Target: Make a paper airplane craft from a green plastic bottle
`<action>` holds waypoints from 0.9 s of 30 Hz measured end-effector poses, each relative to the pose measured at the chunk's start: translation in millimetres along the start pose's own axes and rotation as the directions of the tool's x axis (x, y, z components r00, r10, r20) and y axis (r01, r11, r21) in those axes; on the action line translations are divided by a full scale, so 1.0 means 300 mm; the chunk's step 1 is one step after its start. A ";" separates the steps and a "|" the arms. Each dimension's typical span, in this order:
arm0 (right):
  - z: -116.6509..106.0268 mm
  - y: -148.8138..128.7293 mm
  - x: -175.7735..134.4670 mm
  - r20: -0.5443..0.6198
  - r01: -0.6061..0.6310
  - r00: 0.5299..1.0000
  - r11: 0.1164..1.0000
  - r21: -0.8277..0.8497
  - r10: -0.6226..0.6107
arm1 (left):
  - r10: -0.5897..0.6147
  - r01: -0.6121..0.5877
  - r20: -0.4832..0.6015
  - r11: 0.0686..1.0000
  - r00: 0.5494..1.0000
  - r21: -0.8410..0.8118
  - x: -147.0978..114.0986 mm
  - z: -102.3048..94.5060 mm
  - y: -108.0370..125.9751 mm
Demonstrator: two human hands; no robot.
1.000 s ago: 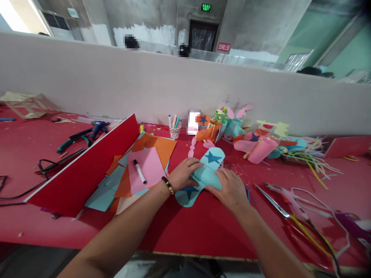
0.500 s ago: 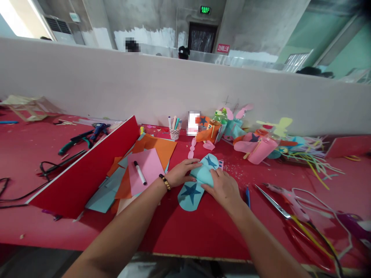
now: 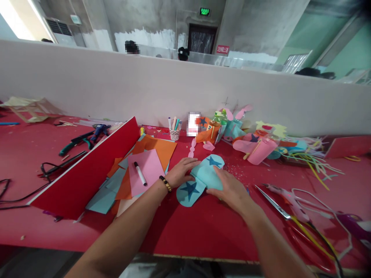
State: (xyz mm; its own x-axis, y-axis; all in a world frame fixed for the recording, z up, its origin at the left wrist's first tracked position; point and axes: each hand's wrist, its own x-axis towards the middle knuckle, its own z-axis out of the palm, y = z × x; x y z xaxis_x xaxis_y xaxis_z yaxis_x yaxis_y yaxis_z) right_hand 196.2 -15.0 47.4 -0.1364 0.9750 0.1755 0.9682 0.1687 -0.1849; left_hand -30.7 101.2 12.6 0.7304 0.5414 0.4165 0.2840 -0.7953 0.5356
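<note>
On the red table lies a light-blue paper craft (image 3: 206, 178), a rounded paper-covered body with two rounded wings. Each wing carries a dark blue star, one (image 3: 189, 190) toward me and one (image 3: 213, 160) farther off. My left hand (image 3: 179, 172), wearing a beaded bracelet, holds the body's left end between thumb and fingers. Around its right end my right hand (image 3: 232, 189) is closed, thumb on the near side and fingers on the far side. Whatever lies inside the paper is hidden.
Left of my hands, a white marker (image 3: 140, 173) rests on pink paper (image 3: 150, 164) over orange and blue sheets. A red board (image 3: 87, 173) leans beyond. To the right are large scissors (image 3: 286, 216) and a pink glue gun (image 3: 292, 200). Paper-wrapped bottles (image 3: 262, 150) stand behind.
The craft has turned slightly, its far wing shifting right. My right hand has moved a little to the right, uncovering more of the body. My left hand is nearly still.
</note>
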 end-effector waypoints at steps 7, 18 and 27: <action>-0.025 0.147 -0.168 0.171 0.093 0.974 0.949 0.302 -0.150 | -0.027 0.026 0.016 0.999 1.000 0.026 -0.011 0.006 0.020; 0.103 0.024 -0.227 -0.156 0.088 0.986 0.979 0.183 -0.059 | -0.055 0.063 -0.060 0.988 0.997 0.144 -0.028 -0.009 0.057; 0.134 -0.007 -0.256 -0.217 0.066 0.976 0.987 0.148 -0.033 | -0.097 0.070 0.068 0.945 0.993 0.321 -0.113 0.075 0.326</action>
State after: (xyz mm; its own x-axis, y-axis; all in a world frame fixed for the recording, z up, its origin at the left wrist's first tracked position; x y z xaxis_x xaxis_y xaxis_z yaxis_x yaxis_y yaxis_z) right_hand 196.2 -84.5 -4.6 -0.1194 0.9144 0.3869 0.9155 0.2522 -0.3135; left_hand -13.8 -1.0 34.4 0.7398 0.5962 0.3117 0.5189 -0.8006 0.2998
